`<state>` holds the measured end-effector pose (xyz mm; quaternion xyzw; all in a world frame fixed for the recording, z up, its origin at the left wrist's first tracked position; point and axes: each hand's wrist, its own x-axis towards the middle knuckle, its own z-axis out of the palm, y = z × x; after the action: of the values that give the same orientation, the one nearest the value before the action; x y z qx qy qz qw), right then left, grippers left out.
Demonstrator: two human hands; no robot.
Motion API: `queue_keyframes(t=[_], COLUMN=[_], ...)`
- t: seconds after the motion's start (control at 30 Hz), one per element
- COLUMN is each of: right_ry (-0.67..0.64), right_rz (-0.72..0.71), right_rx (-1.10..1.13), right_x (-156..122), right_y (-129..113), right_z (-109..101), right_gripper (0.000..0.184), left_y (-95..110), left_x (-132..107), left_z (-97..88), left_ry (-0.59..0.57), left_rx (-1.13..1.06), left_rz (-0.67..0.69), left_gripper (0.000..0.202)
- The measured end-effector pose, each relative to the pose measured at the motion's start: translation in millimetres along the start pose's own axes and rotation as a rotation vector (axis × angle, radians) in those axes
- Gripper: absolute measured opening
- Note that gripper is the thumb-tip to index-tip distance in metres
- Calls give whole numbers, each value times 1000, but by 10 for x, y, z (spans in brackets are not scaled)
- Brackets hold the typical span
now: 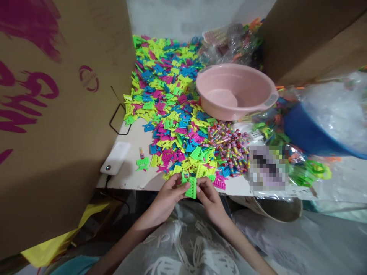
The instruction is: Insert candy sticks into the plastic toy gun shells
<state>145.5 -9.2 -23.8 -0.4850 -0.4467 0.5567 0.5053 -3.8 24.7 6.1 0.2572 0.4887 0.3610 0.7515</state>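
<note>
A cardboard box (57, 114) walls off everything left of the grip. Beyond the grip, up the table (134, 141), spreads a pile (166, 95) of neon plastic pieces, with a pink basin (235, 91) farther off to the right and a white power bank (115, 157) up and left. The left hand (166, 198) and right hand (210, 198) pinch one green piece (191, 187) between them at the table's near edge, fingers closed on its sides. Its teeth look thin, so a light hold by the edges probably suits it best. Squeezing might bend them.
</note>
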Motion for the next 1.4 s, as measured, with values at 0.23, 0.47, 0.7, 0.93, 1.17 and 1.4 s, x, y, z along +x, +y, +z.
queue_keyframes(t=[0.23, 0.47, 0.7, 0.93, 1.17, 1.4], right_ry=[-112, -42, 44, -33, -170, -191], right_rz=[17, -37, -230, -227, -119, -59], right_rx=[28, 63, -80, -54, 15, 1], right_x=[-5, 4, -25, -14, -20, -47], right_y=[-117, -115, -78, -132, -153, -150], right_z=[-97, -76, -30, -31, -86, -116], right_gripper=[34, 27, 12, 7, 17, 25], left_y=[190, 182, 193, 183, 206, 246], left_x=[-75, -64, -99, -94, -68, -65], left_z=[19, -22, 0, -45, -133, -179], left_ry=[3, -15, -17, -38, -90, -175], left_rx=[17, 113, 36, 84, 356, 572], left_rz=[-1, 111, 80, 72, 163, 232], left_gripper=[50, 47, 51, 47, 37, 28])
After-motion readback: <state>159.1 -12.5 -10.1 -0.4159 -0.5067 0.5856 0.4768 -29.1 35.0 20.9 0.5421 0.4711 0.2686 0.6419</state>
